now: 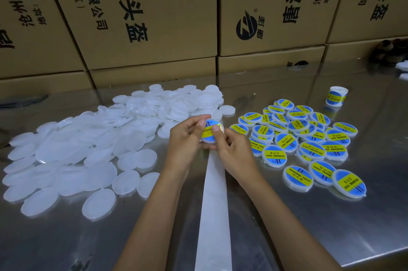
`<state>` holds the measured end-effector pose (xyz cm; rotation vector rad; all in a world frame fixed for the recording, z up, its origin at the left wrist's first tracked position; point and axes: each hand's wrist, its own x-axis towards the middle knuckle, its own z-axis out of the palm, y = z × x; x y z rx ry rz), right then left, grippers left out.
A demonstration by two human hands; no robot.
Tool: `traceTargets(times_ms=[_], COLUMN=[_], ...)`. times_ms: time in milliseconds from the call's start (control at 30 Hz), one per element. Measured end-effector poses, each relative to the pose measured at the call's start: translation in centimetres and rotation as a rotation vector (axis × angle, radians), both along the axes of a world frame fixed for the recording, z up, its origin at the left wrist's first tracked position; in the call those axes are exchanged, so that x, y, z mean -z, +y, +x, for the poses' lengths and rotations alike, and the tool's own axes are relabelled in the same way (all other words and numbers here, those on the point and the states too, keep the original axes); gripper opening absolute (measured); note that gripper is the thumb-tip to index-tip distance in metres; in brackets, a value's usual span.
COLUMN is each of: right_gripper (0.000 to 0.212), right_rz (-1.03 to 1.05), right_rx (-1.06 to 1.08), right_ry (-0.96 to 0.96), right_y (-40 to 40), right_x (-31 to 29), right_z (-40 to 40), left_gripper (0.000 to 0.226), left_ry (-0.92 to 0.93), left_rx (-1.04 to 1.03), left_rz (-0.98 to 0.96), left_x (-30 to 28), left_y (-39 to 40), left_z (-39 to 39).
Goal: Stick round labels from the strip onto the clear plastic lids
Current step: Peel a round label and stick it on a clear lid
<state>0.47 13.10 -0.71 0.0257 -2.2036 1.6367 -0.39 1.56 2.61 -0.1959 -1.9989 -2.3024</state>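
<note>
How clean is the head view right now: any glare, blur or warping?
Head view: steel table mirrors the boxes and shows bright glare patches; wide-angle lens tilts the boxes outward; hands, left and right, and the lid are fairly sharp; far right corner is dim and blurry.

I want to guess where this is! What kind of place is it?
Probably a small factory or warehouse packing room. Big cardboard boxes are stacked behind a shiny metal table, with a heap of plain lids and a pile of labelled lids.
</note>
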Motion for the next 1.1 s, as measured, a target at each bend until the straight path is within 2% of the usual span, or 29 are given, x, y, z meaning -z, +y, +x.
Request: traceTargets(times_ms=[100, 200, 300, 367, 433, 500, 633, 733, 800, 933, 1033, 1100], right_gripper=[0.052, 0.052, 0.053, 0.049, 0.042, 0.033, 0.016, 0.015, 0.019, 0.012, 0.006, 0.016], right_rz=[0.054, 0.034, -0.074, -0.301, -0.563, -0.742, -0.854, -0.830, -0.769, -0.569, -0.311, -0.167], right_rx=[0.120, 0.172, 0.174, 0.184, 0.184, 0.175, 0.153, 0.142, 0.140, 0.134, 0.137, 0.097], right_ry=[-0.003, -0.023, -0.090, -0.176, -0.250, -0.289, -0.297, -0.304, -0.318, -0.278, -0.201, -0.161], right_y=[0.6, 1.1, 1.3, 1.9, 2.7, 3.3, 3.4, 3.3, 3.2, 2.6, 1.9, 1.4], right_x=[0.0, 0.1, 0.2, 0.1, -0.1, -0.3, -0.6, -0.8, -0.8, -0.4, 0.2, 0.6], right_z=[-0.2, -0.5, -0.8, -1.0, -1.1, -1.0, -0.8, -0.7, -0.7, -0.7, -0.9, -1.0], left_gripper=[0.027, 0.048, 0.068, 0.062, 0.046, 0.039, 0.041, 0.039, 0.038, 0.037, 0.038, 0.036], left_ry=[0.011, 0.017, -0.007, -0.032, -0.054, -0.048, -0.019, 0.032, 0.055, -0.018, -0.032, -0.007], left_rx=[0.109, 0.193, 0.210, 0.124, -0.015, -0.126, -0.282, -0.397, -0.422, -0.345, -0.274, -0.241], left_rz=[-0.038, -0.078, -0.055, -0.065, -0.093, -0.145, -0.351, -0.552, -0.606, -0.623, -0.596, -0.576], left_x=[0.1, 0.2, 0.4, 0.5, 0.6, 0.9, 1.6, 1.9, 2.1, 2.3, 2.5, 2.7], left_y=[0.0, 0.2, 0.5, 0.3, -0.1, -0.5, -1.1, -1.5, -1.6, -1.7, -1.5, -1.5], left_z=[-0.1, 0.0, 0.1, -0.1, -0.6, -1.1, -1.8, -1.9, -2.0, -2.3, -2.2, -2.1])
